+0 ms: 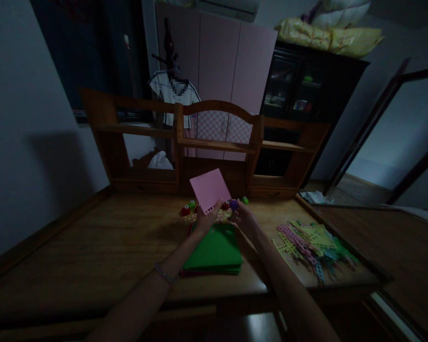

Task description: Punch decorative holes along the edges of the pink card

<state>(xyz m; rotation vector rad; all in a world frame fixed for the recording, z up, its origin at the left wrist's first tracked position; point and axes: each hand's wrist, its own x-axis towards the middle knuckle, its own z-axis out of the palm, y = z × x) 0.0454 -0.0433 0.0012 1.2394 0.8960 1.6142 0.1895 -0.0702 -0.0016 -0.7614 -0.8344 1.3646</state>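
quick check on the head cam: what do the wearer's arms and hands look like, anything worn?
Both forearms are bare, with no sleeves in view. The left wrist carries a thin, pale bracelet. The left hand and right hand are gloveless. No watch or ring can be made out in the dim light, and nothing shows on the right wrist.
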